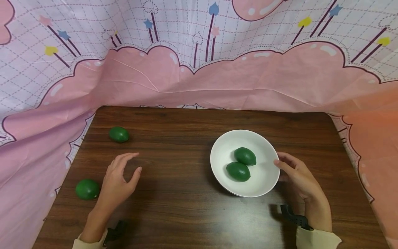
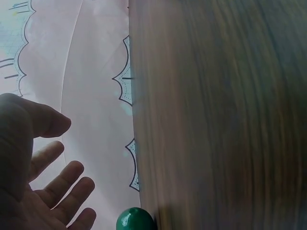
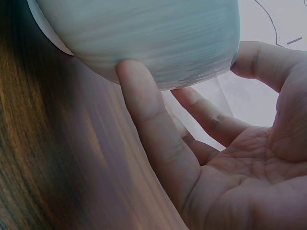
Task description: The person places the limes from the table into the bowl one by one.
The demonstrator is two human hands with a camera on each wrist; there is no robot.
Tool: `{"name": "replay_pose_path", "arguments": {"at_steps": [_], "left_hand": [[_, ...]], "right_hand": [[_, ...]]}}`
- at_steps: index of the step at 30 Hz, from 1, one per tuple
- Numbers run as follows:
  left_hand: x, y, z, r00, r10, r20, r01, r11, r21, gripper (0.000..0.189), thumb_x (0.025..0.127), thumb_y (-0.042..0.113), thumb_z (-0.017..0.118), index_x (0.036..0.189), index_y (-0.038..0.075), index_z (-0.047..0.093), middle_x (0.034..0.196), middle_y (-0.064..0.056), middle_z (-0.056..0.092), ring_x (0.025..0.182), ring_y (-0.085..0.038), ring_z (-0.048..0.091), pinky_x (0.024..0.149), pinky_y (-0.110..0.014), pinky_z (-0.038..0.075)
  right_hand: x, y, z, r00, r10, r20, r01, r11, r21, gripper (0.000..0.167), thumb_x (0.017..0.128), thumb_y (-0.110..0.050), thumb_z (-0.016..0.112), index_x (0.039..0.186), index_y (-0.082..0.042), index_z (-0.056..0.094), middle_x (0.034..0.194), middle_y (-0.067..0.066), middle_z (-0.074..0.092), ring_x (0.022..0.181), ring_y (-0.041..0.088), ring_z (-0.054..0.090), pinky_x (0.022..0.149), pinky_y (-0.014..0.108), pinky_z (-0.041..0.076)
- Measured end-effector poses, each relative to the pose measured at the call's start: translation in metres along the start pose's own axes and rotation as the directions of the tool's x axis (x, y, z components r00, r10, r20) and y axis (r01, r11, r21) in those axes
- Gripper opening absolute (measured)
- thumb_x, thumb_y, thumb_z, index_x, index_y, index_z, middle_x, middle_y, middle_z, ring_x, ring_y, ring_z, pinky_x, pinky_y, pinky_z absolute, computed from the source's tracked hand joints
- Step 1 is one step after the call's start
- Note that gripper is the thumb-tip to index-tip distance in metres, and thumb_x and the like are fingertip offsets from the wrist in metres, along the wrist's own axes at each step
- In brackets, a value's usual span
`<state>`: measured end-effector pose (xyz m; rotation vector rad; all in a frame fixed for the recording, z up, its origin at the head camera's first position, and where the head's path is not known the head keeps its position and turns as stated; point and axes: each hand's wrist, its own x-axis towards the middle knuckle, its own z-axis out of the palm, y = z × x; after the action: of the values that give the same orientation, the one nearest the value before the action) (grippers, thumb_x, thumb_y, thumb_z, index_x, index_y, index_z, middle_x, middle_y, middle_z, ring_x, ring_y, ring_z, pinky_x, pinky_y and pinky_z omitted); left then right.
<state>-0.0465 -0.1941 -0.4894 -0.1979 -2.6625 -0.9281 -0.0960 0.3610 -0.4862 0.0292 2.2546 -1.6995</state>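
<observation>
A white bowl point(image 1: 264, 180) stands on the right of the table with two green limes lying in it, one lime point(image 1: 245, 156) touching the other lime point(image 1: 238, 172). My right hand point(image 1: 300, 176) grips the bowl's right side, thumb at the rim and fingers against the outer wall, as the right wrist view shows. At the left, my left hand point(image 1: 118, 181) hovers with relaxed, spread fingers and nothing in them. Just left of its wrist lies a lime point(image 1: 87, 189). Beyond its fingertips is another lime point(image 1: 119, 134), near the table's far left corner.
The dark wooden table point(image 1: 174, 145) carries all of these. A pink and white patterned cloth point(image 1: 192, 83) hangs behind its back edge and along both sides. Dark straps point(image 1: 295, 218) sit on both wrists, by the light sleeves.
</observation>
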Motion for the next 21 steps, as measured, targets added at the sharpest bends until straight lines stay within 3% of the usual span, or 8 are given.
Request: {"name": "replay_pose_path", "arguments": {"at_steps": [11, 21], "left_hand": [[-0.006, -0.008, -0.007, 0.999, 0.012, -0.035, -0.011, 1.000, 0.029, 0.051, 0.089, 0.007, 0.081, 0.138, 0.006, 0.065, 0.137, -0.020, 0.065, 0.125, -0.044, 0.060, 0.102, -0.061, 0.043], [-0.011, -0.014, -0.014, 0.998, -0.027, -0.059, 0.029, 0.999, 0.034, 0.052, 0.089, 0.006, 0.080, 0.138, 0.004, 0.065, 0.137, -0.023, 0.063, 0.127, -0.046, 0.058, 0.104, -0.064, 0.041]], "right_hand": [[0.000, -0.001, 0.001, 1.000, -0.002, 0.000, 0.002, 1.000, 0.002, 0.045, 0.110, -0.026, 0.056, 0.148, -0.002, 0.052, 0.117, -0.017, 0.069, 0.097, 0.009, 0.074, 0.079, 0.034, 0.066], [-0.001, -0.002, 0.001, 1.000, 0.000, 0.000, 0.000, 1.000, 0.005, 0.042, 0.110, -0.025, 0.057, 0.146, -0.003, 0.054, 0.115, -0.017, 0.069, 0.096, 0.009, 0.074, 0.078, 0.034, 0.066]]}}
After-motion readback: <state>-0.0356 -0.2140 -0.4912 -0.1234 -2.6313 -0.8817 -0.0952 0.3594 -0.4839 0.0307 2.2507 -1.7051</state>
